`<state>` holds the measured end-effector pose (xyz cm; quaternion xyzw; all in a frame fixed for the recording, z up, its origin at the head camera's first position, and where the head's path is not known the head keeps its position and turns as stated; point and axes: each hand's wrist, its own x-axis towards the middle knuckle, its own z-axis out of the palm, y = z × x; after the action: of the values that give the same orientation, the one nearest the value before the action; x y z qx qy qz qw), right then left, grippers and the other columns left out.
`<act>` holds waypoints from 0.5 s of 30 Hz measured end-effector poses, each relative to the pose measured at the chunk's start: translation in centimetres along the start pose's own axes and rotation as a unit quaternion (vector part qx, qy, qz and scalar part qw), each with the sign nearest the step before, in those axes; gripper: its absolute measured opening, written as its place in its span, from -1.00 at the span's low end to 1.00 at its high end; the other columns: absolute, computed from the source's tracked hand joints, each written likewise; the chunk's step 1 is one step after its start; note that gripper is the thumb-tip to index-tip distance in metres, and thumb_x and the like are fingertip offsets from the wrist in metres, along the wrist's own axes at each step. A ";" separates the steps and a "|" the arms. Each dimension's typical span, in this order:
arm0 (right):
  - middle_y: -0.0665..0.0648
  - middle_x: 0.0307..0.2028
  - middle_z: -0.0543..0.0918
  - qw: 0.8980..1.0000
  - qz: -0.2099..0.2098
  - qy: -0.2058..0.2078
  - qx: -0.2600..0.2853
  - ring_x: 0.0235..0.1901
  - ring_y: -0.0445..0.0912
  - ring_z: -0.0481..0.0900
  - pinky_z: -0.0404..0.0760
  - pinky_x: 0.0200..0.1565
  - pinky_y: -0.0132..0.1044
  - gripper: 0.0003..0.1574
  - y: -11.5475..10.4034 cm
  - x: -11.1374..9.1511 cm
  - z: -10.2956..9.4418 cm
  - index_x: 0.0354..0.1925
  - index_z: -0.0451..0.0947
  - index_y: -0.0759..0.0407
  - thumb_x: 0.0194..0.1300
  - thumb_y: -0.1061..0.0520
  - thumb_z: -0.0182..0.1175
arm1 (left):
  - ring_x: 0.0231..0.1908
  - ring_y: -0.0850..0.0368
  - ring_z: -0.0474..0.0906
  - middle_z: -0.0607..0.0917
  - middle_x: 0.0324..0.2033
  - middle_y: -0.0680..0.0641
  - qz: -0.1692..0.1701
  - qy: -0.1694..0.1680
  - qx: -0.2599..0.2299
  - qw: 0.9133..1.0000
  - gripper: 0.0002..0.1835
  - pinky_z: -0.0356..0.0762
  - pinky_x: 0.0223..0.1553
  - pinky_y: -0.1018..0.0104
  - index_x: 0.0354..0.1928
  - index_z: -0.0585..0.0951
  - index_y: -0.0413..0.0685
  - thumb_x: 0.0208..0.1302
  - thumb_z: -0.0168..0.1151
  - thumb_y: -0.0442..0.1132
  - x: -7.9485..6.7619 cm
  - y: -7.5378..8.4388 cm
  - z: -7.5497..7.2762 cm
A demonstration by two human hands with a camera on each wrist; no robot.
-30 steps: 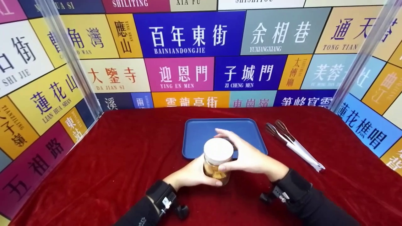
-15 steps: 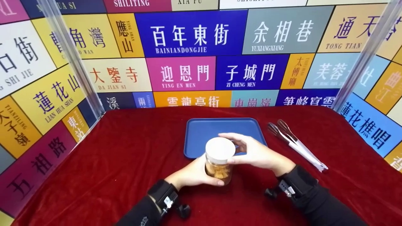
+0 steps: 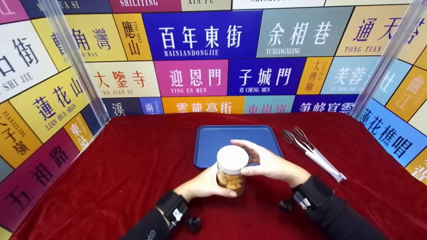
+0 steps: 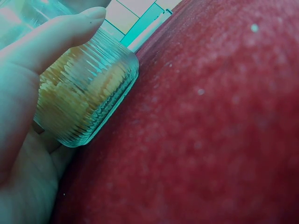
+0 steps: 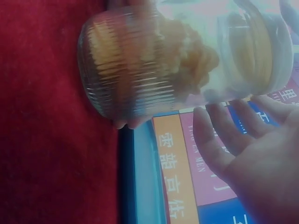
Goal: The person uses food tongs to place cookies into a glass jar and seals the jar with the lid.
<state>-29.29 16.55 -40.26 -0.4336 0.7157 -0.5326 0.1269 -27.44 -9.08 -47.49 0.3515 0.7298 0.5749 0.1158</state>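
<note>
A clear ribbed jar [image 3: 231, 181] with a white lid [image 3: 233, 158] stands upright or nearly so in front of the blue tray. Yellowish-brown crinkled pieces fill its lower part, seen through the jar wall [image 4: 86, 93] in the left wrist view. My left hand [image 3: 201, 185] grips the body, thumb across the near side. At the lid's right edge, my right hand [image 3: 268, 164] has its thumb in front and bent fingers round the far side. In the right wrist view, fingertips of the right hand [image 5: 266, 158] meet the jar's lid end. Whether the base touches the cloth is unclear.
Behind the jar lies a blue tray [image 3: 206, 146] on the red cloth [image 3: 140, 160]. To its right are tongs [image 3: 318, 160] with white handles, lying diagonally. A wall of coloured street-name panels [image 3: 203, 36] and clear posts [image 3: 377, 73] bound the table's far side.
My right hand has drawn back to the right around the lid, its thumb slightly higher and its fingers more bent. The left hand keeps its grip on the jar.
</note>
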 end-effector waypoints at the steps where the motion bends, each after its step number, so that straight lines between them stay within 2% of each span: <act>1: 0.26 0.50 0.41 1.000 -0.001 0.002 -0.001 0.43 -0.12 0.43 0.56 0.33 -0.22 0.05 0.1 0.0 0.1 0.62 0.14 0.30 0.39 0.14 0.46 | 0.29 0.13 0.55 0.59 0.29 0.08 0.001 0.000 0.000 1.000 -0.01 0.41 0.44 0.19 0.49 0.30 0.09 0.07 0.70 -0.23 0.0 0.0 0.0; 7: 0.24 0.38 0.52 1.000 -0.001 0.019 -0.007 0.35 -0.05 0.51 0.60 0.30 -0.21 -0.12 0.2 0.2 0.5 0.51 0.31 0.26 0.37 0.15 0.48 | 0.29 0.11 0.55 0.58 0.30 0.07 0.006 -0.004 -0.004 1.000 0.01 0.41 0.44 0.19 0.52 0.28 0.10 0.08 0.69 -0.25 0.0 0.0 0.1; 15: 0.23 0.28 0.58 0.998 0.025 0.049 -0.025 0.27 -0.02 0.55 0.64 0.24 -0.17 -0.07 0.0 0.2 1.0 0.38 0.31 0.27 0.26 0.03 0.59 | 0.26 0.13 0.57 0.61 0.25 0.08 -0.003 -0.002 0.000 1.000 -0.03 0.44 0.41 0.22 0.50 0.31 0.07 0.10 0.69 -0.24 0.0 0.1 0.0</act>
<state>-28.83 15.74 -40.62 -0.3917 0.7451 -0.5317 0.0937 -27.44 -9.10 -47.41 0.3509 0.7302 0.5740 0.1192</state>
